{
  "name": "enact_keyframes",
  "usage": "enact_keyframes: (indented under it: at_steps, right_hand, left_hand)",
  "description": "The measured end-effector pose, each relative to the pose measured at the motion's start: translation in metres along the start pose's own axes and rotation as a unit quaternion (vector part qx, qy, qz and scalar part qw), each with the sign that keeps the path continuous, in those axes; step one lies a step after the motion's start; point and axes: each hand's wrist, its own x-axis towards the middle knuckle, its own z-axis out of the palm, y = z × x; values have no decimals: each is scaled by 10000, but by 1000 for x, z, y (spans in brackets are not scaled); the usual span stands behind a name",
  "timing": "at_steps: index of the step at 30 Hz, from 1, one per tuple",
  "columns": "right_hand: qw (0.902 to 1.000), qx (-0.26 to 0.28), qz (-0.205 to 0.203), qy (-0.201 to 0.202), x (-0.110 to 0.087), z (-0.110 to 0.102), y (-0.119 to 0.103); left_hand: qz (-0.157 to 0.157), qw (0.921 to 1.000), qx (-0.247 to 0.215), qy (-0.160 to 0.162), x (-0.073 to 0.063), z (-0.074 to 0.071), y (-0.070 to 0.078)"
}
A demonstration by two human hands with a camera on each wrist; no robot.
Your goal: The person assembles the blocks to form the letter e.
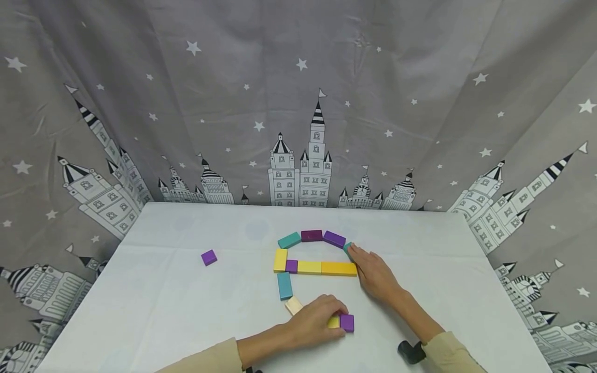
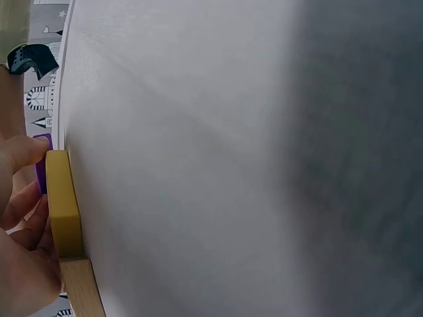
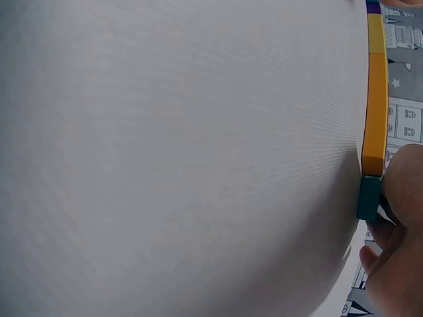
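Observation:
My left hand [image 1: 317, 320] is low in the arrangement, its thumb and fingertips pinching a small purple block [image 1: 347, 323]. That block stands at the right end of a yellow block [image 1: 333, 322], partly hidden by the hand. In the left wrist view the thumb presses the purple block [image 2: 42, 164] beside the yellow block [image 2: 64, 205]. At the upper right of the arrangement, my right hand [image 1: 377, 275] holds a teal block [image 1: 346, 249], mostly covered by its fingers. The right wrist view shows the teal block [image 3: 369, 198] at the end of the orange block [image 3: 375, 112].
A curve of blocks runs through a purple block [image 1: 334, 239], a maroon block [image 1: 311, 236], a teal block [image 1: 289, 240], a yellow block [image 1: 280, 260], a blue block [image 1: 284, 286] and a cream block [image 1: 294, 305]. A purple block [image 1: 209, 257] lies apart on the white table [image 1: 163, 290].

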Motion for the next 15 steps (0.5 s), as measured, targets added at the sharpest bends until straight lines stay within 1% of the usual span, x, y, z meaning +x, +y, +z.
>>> enact_keyframes:
  at_steps: [3, 15]
  right_hand:
    - [10000, 22, -7, 40, 0, 0, 0]
    - [9999, 103, -92, 72, 1, 1, 3]
  left_hand:
    - [46, 10000, 57, 33, 0, 0, 0]
    - [134, 9997, 184, -105, 2, 0, 0]
